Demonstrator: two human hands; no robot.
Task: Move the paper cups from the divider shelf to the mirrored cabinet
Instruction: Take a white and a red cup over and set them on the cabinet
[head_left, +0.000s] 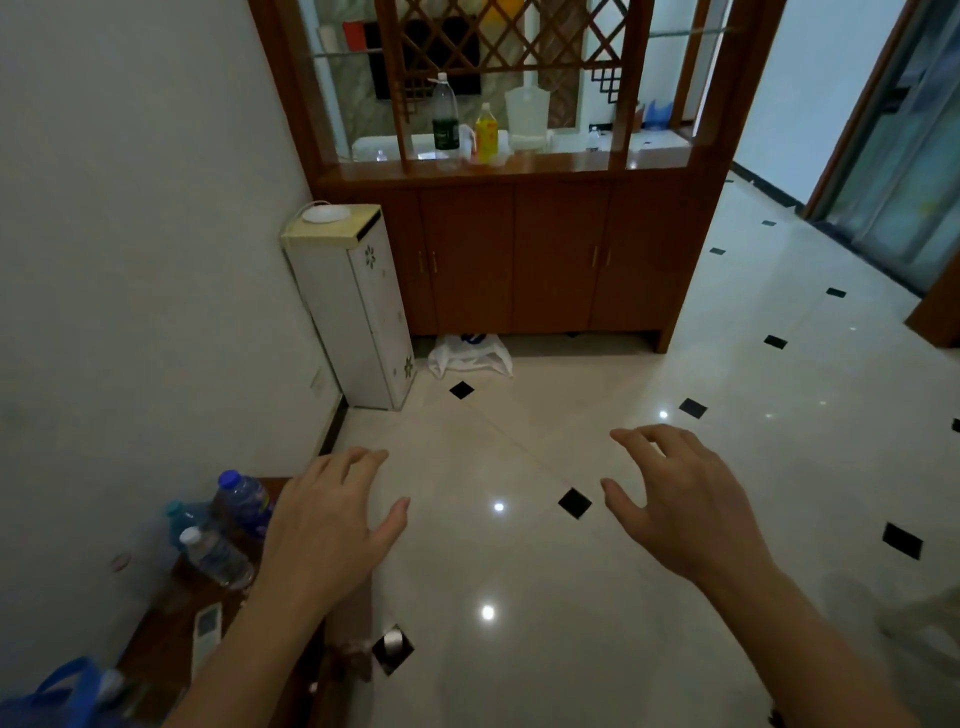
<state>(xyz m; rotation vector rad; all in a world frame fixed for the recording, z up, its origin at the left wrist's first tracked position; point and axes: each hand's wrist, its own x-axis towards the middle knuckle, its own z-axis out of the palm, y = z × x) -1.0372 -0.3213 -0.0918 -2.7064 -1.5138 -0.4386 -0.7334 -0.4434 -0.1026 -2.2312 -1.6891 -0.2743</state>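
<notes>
The divider shelf (561, 179) is cut off above.

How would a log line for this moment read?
left hand: open, empty | right hand: open, empty | divider shelf: ahead | paper cups: not made out

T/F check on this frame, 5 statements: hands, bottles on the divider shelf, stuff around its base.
1. The left hand and right hand both hold nothing. True.
2. On the divider shelf, the yellow bottle stands left of the green bottle. False: it stands to the right of it.
3. A white bag lies on the floor at the divider's base. True.
4. The divider's lower doors are open. False: all are shut.
5. The white cabinet stands right of the divider. False: it is on its left, against the wall.
</notes>
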